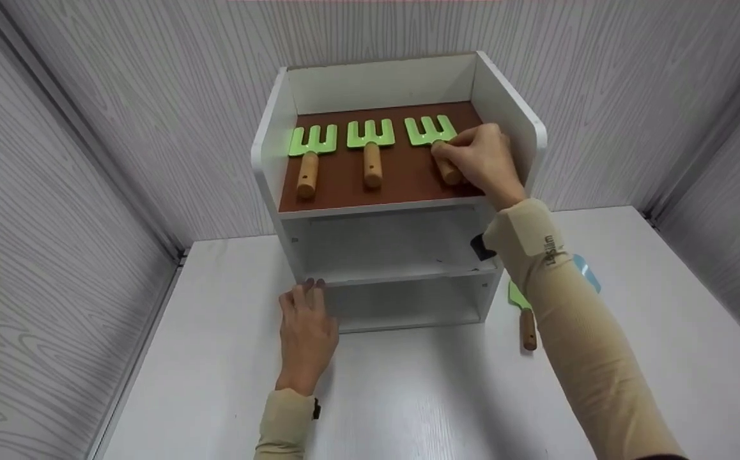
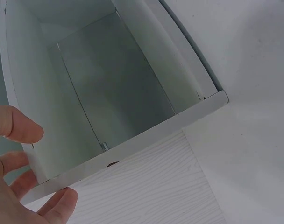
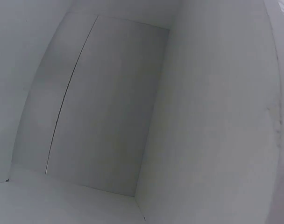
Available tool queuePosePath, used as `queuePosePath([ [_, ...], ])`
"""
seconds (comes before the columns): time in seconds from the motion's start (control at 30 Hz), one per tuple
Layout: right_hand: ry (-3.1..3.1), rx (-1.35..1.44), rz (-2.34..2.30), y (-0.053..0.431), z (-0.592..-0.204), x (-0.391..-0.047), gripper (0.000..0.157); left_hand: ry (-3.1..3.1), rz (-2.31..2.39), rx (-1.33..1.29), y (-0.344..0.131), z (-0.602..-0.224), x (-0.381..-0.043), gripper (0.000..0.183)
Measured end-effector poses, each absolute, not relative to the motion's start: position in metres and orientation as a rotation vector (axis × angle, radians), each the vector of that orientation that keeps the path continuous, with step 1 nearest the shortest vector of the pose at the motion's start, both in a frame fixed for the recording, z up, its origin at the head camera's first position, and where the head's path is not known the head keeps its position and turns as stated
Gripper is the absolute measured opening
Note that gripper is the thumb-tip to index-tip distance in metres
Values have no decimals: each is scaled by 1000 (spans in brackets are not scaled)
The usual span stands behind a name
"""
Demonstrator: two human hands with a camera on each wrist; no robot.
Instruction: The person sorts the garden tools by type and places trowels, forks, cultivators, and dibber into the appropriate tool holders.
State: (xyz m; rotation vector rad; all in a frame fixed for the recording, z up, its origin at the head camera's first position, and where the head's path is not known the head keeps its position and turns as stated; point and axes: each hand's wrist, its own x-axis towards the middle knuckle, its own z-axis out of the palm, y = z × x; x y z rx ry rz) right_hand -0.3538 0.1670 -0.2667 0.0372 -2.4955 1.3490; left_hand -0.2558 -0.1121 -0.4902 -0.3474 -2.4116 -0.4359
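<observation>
One white shelf (image 1: 389, 246) is gripped by the left hand (image 1: 307, 329); on top, the rightmost garden fork (image 1: 432, 137) is pinched by the right hand (image 1: 485, 155), prongs (image 1: 428, 126) to its left.

Only bit of writing I can make out is some dark lettering (image 1: 549, 250) on the pale beige cuff (image 1: 523, 223) right behind the right hand (image 1: 485, 160). Looks like one short word, starts with "Le" and ends in "im" I think, but the middle letters are too blurry for me to call. It's turned sideways, running lengthwise along the arm, first letter farther from that hand and the last one nearer. Sits on the side facing away from the left hand (image 1: 308, 329).
</observation>
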Motion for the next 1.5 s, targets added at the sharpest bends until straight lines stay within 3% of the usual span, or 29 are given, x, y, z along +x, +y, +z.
queuePosePath([
  [0.43, -2303, 105, 1750, 175, -265, -316, 38, -2428, -449, -352, -112, -488, -256, 54],
  [0.77, -2259, 271, 1819, 190, -277, -283, 35, -2435, -430, -341, -112, -487, -257, 46],
  [1.5, -2358, 315, 1937, 232, -309, -265, 41, -2438, -456, -350, -112, -489, -258, 55],
])
